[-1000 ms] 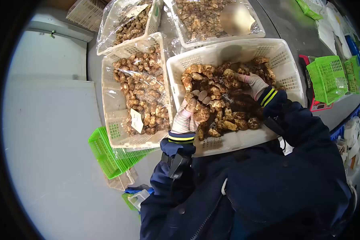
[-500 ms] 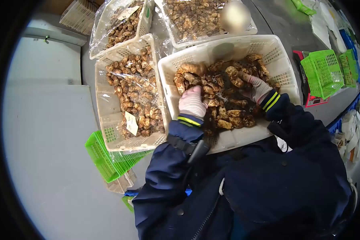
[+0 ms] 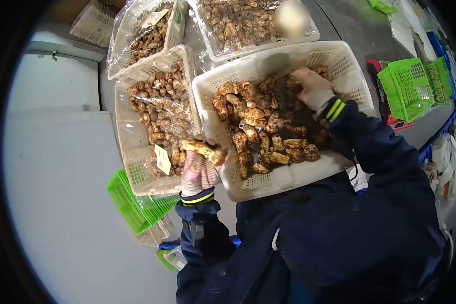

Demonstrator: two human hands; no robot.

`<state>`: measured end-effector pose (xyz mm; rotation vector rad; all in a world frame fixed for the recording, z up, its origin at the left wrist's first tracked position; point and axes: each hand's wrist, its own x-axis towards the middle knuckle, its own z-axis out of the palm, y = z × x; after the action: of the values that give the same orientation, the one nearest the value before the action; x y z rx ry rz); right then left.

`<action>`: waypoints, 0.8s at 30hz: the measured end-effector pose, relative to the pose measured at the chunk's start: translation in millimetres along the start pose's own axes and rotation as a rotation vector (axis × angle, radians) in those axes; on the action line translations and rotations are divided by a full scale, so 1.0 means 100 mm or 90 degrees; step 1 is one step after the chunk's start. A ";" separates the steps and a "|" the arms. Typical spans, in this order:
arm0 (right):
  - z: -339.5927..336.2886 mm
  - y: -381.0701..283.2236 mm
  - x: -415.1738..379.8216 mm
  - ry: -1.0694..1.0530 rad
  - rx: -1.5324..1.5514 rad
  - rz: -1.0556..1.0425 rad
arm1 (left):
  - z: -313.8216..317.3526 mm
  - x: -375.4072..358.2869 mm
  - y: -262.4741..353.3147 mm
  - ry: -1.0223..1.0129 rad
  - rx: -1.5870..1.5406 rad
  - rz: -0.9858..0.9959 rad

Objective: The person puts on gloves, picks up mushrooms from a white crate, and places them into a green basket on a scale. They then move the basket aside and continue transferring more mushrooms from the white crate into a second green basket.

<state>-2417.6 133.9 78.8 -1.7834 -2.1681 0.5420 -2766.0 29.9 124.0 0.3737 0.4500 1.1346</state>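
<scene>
My left hand [image 3: 198,175], in a striped glove, holds a long brown mushroom [image 3: 203,151] over the gap between two white baskets, its fingers closed beneath it. In the upper right of the large white basket [image 3: 258,188], my right hand [image 3: 313,88], in a pale glove, has its fingers curled round a brown mushroom [image 3: 294,86] that is partly hidden. Several more brown mushrooms [image 3: 254,117] lie loose in that basket, with dark floor showing between them.
Left of the large basket, a plastic-covered basket [image 3: 122,119] of mushrooms carries a paper tag [image 3: 162,159]. Two more film-covered baskets stand behind. Green baskets [image 3: 405,86] are at the right, near a red-edged device [image 3: 401,124]. More green baskets [image 3: 124,200] sit lower left.
My left hand has left the large basket, moving left and down, and now holds up a mushroom. My right hand has shifted up inside the basket. The view has moved slightly.
</scene>
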 end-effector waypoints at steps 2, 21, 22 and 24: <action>0.15 -0.13 0.21 -0.074 -0.055 -0.053 | -0.05 -0.03 0.04 0.010 -0.019 0.024; 0.31 0.07 0.34 -0.106 0.087 0.180 | -0.17 0.53 -1.24 0.176 1.516 -0.511; 0.14 0.04 0.23 -0.100 0.190 0.166 | -0.17 0.50 -1.32 0.229 1.620 -0.412; 0.12 0.12 -0.01 -0.175 0.434 0.165 | -0.13 0.44 -1.23 0.144 1.610 -0.396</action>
<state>-2411.9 133.6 62.3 -1.6507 -1.5925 1.4543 -2661.9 24.6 44.9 2.0200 1.8851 -0.6552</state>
